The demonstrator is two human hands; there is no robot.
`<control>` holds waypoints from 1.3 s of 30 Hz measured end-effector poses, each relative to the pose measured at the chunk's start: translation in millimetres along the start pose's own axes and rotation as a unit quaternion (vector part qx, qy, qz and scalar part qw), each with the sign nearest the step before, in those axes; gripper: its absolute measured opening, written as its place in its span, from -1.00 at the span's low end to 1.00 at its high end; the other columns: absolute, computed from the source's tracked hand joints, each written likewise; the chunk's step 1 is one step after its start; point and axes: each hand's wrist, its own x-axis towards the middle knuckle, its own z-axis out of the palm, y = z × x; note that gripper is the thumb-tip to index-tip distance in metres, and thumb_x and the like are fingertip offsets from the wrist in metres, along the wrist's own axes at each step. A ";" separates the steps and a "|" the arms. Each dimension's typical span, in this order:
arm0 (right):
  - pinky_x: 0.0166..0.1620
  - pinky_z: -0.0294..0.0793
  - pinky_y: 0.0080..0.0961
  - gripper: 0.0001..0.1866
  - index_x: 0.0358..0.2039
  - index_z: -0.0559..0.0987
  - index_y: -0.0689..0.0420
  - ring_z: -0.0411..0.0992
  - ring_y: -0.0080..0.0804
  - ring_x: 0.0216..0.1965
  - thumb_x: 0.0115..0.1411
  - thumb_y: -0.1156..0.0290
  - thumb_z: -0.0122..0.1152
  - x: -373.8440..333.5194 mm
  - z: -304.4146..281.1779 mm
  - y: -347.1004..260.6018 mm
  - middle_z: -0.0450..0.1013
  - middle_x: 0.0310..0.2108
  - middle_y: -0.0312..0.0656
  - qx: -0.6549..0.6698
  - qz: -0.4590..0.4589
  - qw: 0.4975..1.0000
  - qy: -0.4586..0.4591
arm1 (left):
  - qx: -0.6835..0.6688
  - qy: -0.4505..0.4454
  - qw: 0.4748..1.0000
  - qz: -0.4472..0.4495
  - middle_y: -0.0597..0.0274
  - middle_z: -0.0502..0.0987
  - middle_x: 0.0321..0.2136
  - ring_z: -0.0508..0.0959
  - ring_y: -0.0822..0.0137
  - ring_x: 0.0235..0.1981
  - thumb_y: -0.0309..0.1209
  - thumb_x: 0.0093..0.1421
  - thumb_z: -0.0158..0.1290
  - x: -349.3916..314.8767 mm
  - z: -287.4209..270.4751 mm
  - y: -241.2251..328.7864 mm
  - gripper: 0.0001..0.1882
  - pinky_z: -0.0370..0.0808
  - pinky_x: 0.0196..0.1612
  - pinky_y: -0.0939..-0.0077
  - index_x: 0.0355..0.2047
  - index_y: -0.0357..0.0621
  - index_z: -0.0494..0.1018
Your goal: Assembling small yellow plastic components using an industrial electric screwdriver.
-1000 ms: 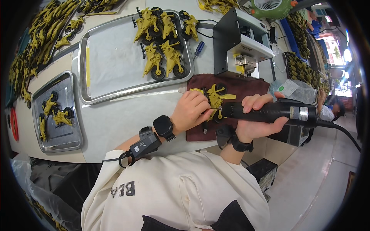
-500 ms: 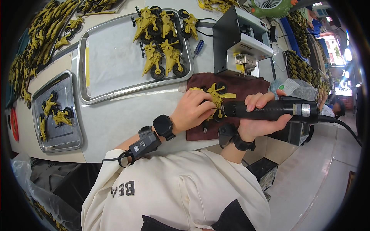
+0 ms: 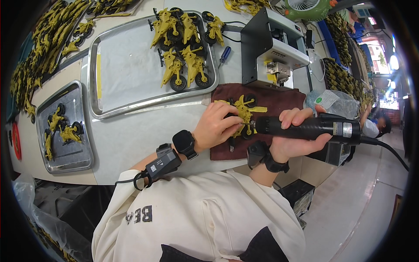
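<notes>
My right hand (image 3: 297, 135) is wrapped round a black corded electric screwdriver (image 3: 307, 127), held nearly level with its bit pointing left. The bit meets a yellow toy motorcycle (image 3: 244, 107) with black wheels, lying on a dark red cloth (image 3: 279, 97). From the left, my left hand (image 3: 218, 124) closes on the near-left part of this toy, thumb and index fingertips pinched beside the bit. Anything small between those fingertips is hidden. A strip of yellow sticks out at the toy's right side.
A large metal tray (image 3: 131, 48) bears several toy motorcycles on its right side; a smaller tray (image 3: 85, 153) stands left. Beyond the cloth are a bench machine (image 3: 275, 52) and a blue screwdriver (image 3: 225, 54). Piled yellow parts (image 3: 39, 52) and a plastic bag (image 3: 340, 105) flank the work area.
The electric screwdriver and my right hand have shifted very slightly, the thumb lifting a little. My left hand stays almost in place on the toy motorcycle.
</notes>
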 end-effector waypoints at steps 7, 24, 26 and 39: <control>-0.56 0.21 -0.45 -0.32 -0.07 0.23 0.14 0.20 -0.45 -0.73 0.13 -0.26 -0.22 -0.8 -0.2 0.7 0.28 -0.66 -0.26 0.006 -0.002 1.000 -0.004 | 0.000 -0.001 1.000 0.000 0.26 0.44 -0.32 0.40 0.17 -0.26 -0.52 -0.14 0.18 -0.1 0.5 -0.1 -0.77 0.31 -0.19 0.32 -0.38 -0.07 0.53; -0.58 0.33 -0.42 -0.19 -0.02 0.14 0.22 0.30 -0.34 -0.72 0.04 -0.28 -0.03 -20.3 -7.9 0.0 0.32 -0.61 -0.13 -0.050 -0.019 0.995 -0.084 | 0.089 -0.109 0.990 -0.023 0.10 0.24 0.08 0.22 0.06 0.07 -0.15 -0.11 0.17 6.0 -6.6 12.8 -0.31 0.11 0.07 0.08 0.07 -0.02 0.29; -0.54 0.38 -0.40 -0.17 -0.03 0.12 0.26 0.35 -0.28 -0.68 0.01 -0.22 0.12 -24.2 -11.8 -1.0 0.37 -0.57 -0.07 -0.018 -0.004 0.994 -0.112 | 0.134 -0.146 0.979 -0.046 0.05 0.12 0.18 0.12 0.01 0.17 -0.03 -0.16 0.17 5.7 -8.3 14.0 -0.15 -0.01 0.14 -0.04 0.16 0.00 0.18; -0.36 0.43 -0.49 -0.30 -0.04 0.17 0.25 0.41 -0.34 -0.48 -0.03 0.18 0.36 -45.2 -11.6 16.5 0.41 -0.48 -0.06 -0.034 0.034 0.977 -0.207 | 0.156 -0.162 0.973 -0.052 0.04 0.15 0.16 0.13 0.01 0.17 -0.11 -0.22 0.15 0.9 -2.0 8.0 -0.14 0.02 0.11 -0.04 0.16 0.00 0.19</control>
